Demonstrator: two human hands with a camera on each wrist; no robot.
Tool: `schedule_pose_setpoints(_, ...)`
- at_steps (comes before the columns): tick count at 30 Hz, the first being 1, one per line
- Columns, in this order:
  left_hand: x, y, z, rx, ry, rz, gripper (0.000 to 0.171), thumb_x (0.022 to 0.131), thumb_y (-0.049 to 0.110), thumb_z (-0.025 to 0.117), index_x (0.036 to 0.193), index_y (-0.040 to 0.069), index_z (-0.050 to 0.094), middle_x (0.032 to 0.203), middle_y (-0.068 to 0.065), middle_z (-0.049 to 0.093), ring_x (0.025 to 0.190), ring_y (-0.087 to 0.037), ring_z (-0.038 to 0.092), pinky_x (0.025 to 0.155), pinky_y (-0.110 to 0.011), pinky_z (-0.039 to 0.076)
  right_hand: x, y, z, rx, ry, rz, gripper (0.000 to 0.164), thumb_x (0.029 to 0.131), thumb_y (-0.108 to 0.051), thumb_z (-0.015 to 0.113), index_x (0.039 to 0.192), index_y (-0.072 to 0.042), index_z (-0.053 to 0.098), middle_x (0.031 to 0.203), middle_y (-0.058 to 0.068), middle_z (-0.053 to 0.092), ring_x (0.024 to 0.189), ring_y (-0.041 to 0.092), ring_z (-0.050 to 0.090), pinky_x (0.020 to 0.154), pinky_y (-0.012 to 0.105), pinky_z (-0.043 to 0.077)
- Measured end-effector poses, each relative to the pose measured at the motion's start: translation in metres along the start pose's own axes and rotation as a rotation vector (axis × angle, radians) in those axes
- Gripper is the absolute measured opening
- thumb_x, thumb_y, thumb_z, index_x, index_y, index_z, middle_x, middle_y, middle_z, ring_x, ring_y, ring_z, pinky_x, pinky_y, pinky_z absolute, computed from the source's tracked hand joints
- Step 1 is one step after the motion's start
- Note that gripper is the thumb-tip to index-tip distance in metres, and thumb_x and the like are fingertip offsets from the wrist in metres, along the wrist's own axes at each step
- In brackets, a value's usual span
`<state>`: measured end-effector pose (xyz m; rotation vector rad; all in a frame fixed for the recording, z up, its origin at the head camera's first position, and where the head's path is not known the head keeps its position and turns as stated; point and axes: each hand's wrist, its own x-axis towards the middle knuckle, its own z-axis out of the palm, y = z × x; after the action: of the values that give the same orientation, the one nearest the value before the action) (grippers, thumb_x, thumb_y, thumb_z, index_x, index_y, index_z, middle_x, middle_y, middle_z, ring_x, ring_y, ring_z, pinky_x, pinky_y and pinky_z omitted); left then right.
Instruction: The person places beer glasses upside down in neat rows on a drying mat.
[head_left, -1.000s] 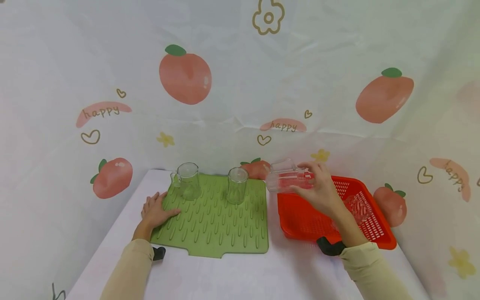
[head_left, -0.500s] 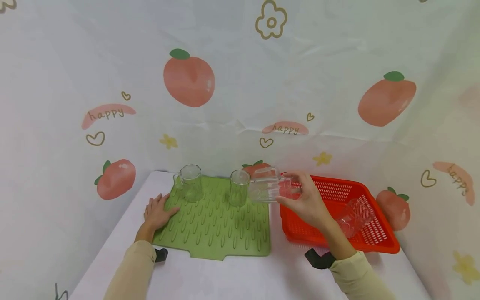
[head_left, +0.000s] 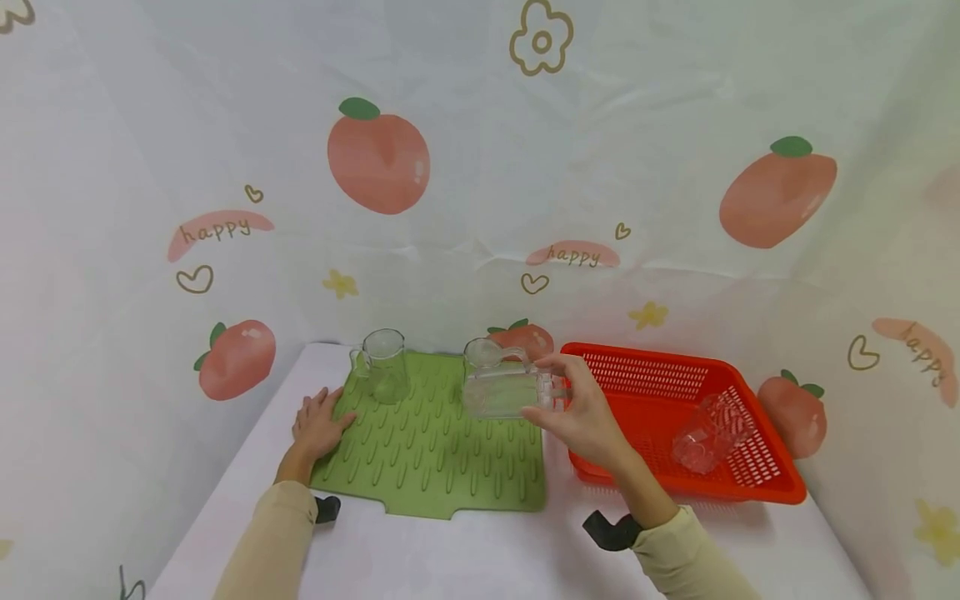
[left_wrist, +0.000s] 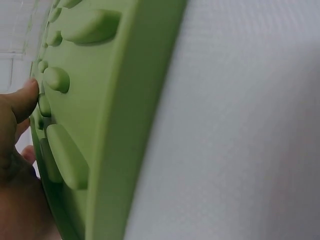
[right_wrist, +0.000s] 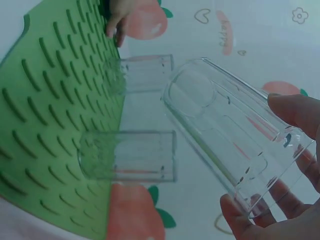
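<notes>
My right hand [head_left: 581, 412] grips a clear glass mug [head_left: 501, 395] near one end, between thumb and fingers. The mug lies on its side in the air over the right part of a green ridged mat [head_left: 435, 475], its other end pointing left and its handle up. In the right wrist view, fingertips [right_wrist: 232, 207] press the wall of this mug [right_wrist: 220, 125]. It partly hides a second glass mug [head_left: 480, 350] standing on the mat. Another mug [head_left: 385, 371], handle to the left, stands at the back left. My left hand [head_left: 318, 425] rests at the mat's left edge, thumb on top.
A red slotted basket [head_left: 637, 353] stands to the right of the mat, with clear glassware [head_left: 708, 437] lying inside it on the right. A white cloth [head_left: 495, 558] covers the table. A printed curtain [head_left: 465, 208] hangs behind.
The right hand has carried the mug left, from over the basket to over the mat, still on its side. The left hand stays on the mat's edge.
</notes>
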<state>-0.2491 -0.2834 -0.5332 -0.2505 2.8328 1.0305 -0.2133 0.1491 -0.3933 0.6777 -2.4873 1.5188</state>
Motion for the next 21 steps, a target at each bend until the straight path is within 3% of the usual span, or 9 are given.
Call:
schedule_pose_setpoints(5, 0.001, -0.001, 0.000, 0.008, -0.011, 0.004, 0.066, 0.106, 0.030, 0.052, 0.159, 0.003, 0.024, 0.167, -0.030, 0.004, 0.152, -0.057, -0.010, 0.119, -0.075, 0.000, -0.001, 0.003, 0.018, 0.048, 0.002, -0.008, 0.060, 0.081, -0.014, 0.087, 0.132, -0.016, 0.054, 0.133, 0.005, 0.055, 0.121, 0.027, 0.057, 0.093, 0.039, 0.057)
schedule_pose_setpoints(11, 0.000, -0.002, -0.006, 0.006, -0.014, 0.009, 0.067, 0.105, 0.029, 0.051, 0.159, 0.003, 0.023, 0.167, -0.030, 0.003, 0.153, -0.056, -0.011, 0.120, -0.075, -0.002, -0.001, 0.008, 0.043, 0.134, -0.020, 0.038, 0.061, 0.081, -0.012, 0.086, 0.133, -0.015, 0.054, 0.135, 0.006, 0.056, 0.123, 0.026, 0.055, 0.096, 0.040, 0.056)
schedule_pose_setpoints(16, 0.000, -0.004, -0.010, 0.072, -0.033, 0.027, 0.067, 0.106, 0.032, 0.049, 0.159, 0.001, 0.021, 0.166, -0.033, 0.004, 0.151, -0.059, -0.009, 0.121, -0.073, -0.002, -0.004, 0.014, 0.062, 0.196, -0.047, 0.085, 0.060, 0.081, -0.014, 0.086, 0.133, -0.016, 0.055, 0.136, 0.006, 0.055, 0.124, 0.027, 0.052, 0.099, 0.046, 0.053)
schedule_pose_setpoints(21, 0.001, -0.003, -0.008, 0.078, -0.046, 0.053, 0.068, 0.106, 0.032, 0.051, 0.159, 0.000, 0.023, 0.165, -0.035, 0.007, 0.150, -0.062, -0.006, 0.121, -0.074, 0.000, -0.008, 0.019, 0.074, 0.224, -0.054, 0.121, 0.060, 0.080, -0.014, 0.087, 0.133, -0.013, 0.057, 0.136, 0.006, 0.056, 0.125, 0.029, 0.051, 0.099, 0.047, 0.053)
